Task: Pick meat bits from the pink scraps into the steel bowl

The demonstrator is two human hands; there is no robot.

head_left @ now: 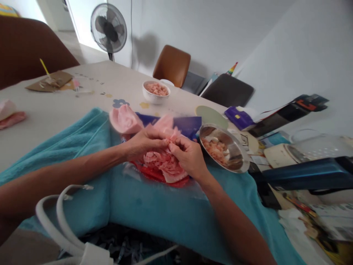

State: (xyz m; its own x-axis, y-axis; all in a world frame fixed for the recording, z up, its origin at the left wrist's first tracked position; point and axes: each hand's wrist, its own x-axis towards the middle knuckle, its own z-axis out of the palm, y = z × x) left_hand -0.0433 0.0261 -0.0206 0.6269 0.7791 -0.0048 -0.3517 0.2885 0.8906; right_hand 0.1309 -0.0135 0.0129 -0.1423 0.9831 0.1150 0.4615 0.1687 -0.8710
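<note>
In the middle of the head view, my left hand [147,142] and my right hand [190,152] meet with thumbs and fingers pinched together. Between the fingertips is a small pink crumpled piece [171,140], too blurred to name closely. Just below lies a heap of pink ruffled, cloth-like material [162,163] on a red sheet [149,173]. A larger pink bundle [126,119] sits beyond my left wrist. To the right, a steel bowl [238,156] holds pinkish-orange pieces and tilts toward me. Everything here rests on a teal towel [132,208].
A white bowl [154,98] of similar pink pieces stands farther back on the table [91,79]. Pink cloth [11,114] lies far left. On the right are a purple box [239,117], a dark blue long object [306,173] and clutter. A white cable [55,221] loops in front.
</note>
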